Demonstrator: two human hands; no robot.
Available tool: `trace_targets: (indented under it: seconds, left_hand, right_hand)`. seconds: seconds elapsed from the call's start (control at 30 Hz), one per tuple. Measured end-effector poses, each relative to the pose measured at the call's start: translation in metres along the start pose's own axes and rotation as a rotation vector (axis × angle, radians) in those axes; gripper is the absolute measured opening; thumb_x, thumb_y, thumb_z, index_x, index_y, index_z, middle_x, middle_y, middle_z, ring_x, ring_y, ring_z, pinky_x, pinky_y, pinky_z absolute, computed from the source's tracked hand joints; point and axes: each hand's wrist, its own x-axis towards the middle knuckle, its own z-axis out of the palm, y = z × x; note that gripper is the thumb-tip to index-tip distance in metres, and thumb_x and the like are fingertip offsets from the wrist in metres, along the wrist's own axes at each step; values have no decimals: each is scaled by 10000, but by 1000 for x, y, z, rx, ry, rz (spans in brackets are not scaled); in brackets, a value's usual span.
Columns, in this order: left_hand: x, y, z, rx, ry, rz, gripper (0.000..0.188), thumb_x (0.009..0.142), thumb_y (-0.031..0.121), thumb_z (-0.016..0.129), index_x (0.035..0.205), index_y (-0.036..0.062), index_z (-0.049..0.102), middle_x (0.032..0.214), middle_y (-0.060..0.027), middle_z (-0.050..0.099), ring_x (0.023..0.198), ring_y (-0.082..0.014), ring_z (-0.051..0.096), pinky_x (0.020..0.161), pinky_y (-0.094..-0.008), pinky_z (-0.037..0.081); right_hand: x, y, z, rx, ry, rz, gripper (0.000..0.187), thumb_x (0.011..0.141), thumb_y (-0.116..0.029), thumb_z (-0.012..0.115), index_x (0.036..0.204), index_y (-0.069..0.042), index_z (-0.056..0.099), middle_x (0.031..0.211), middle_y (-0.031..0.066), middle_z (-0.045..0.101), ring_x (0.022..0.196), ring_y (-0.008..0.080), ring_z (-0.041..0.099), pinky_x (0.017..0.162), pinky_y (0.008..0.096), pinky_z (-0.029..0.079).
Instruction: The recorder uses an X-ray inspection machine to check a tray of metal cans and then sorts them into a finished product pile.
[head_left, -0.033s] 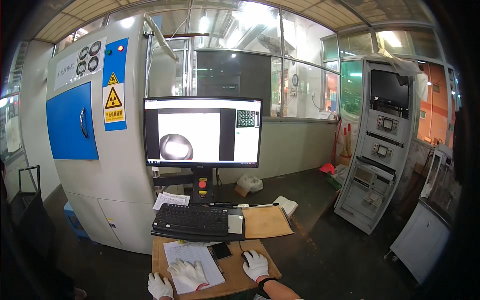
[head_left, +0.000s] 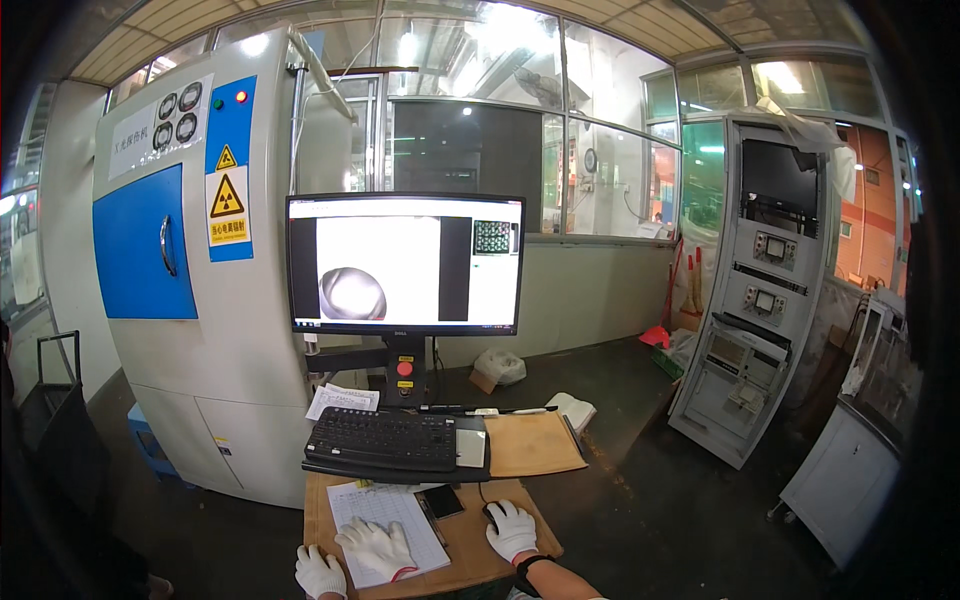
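Observation:
My right hand [head_left: 511, 533], in a white work glove, is closed over a black computer mouse [head_left: 490, 514] on the brown tabletop [head_left: 465, 575]. At the table's left edge rests my left hand [head_left: 320, 573], also gloved in white, its fingers apart and nothing in it. Between them a loose white glove [head_left: 376, 546] lies on printed sheets [head_left: 428, 552]. A pen [head_left: 432, 524] and a dark flat phone-like object [head_left: 441, 501] are beside the sheets. The monitor [head_left: 405, 330] in front shows a pale picture with a round grey shape.
A black keyboard [head_left: 380, 438] and a tan folder [head_left: 537, 444] sit on a raised shelf, below a red push button [head_left: 404, 369]. To the left stands a large pale cabinet [head_left: 250, 400] with a blue door [head_left: 147, 245]. An instrument rack [head_left: 735, 370] stands at right.
The round shape on the monitor looks lighter than before, with a wider bright middle. Both my hands stay in place.

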Motion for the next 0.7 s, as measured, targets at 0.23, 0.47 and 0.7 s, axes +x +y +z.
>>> trace_targets:
  seconds: [0.23, 0.47, 0.7]
  left_hand:
    - [1, 0, -1, -3, -28, -14, 401, 943, 344, 650, 1250, 86, 648, 1386, -167, 592, 1085, -412, 668, 897, -526, 563]
    - [1, 0, -1, -6, -35, -23, 408, 942, 353, 645, 1251, 85, 653, 1396, -165, 590, 1097, -409, 667, 904, -524, 562]
    - [-1, 3, -4, 2, -29, -29, 381, 945, 339, 641, 1233, 89, 654, 1380, -158, 604, 1085, -405, 670, 897, -522, 563]
  right_hand:
    - [0, 1, 3, 18, -65, 38, 483, 852, -315, 677, 1321, -204, 634, 1330, 125, 605, 1071, 391, 628, 913, 532, 513]
    - [0, 2, 4, 8, 2, -17, 441, 860, -296, 675, 1287, -203, 624, 1314, 115, 602, 987, 370, 641, 853, 524, 520]
    - [-1, 1, 4, -16, 3, -19, 437, 858, -293, 677, 1283, -205, 629, 1317, 112, 604, 985, 370, 642, 852, 522, 521]
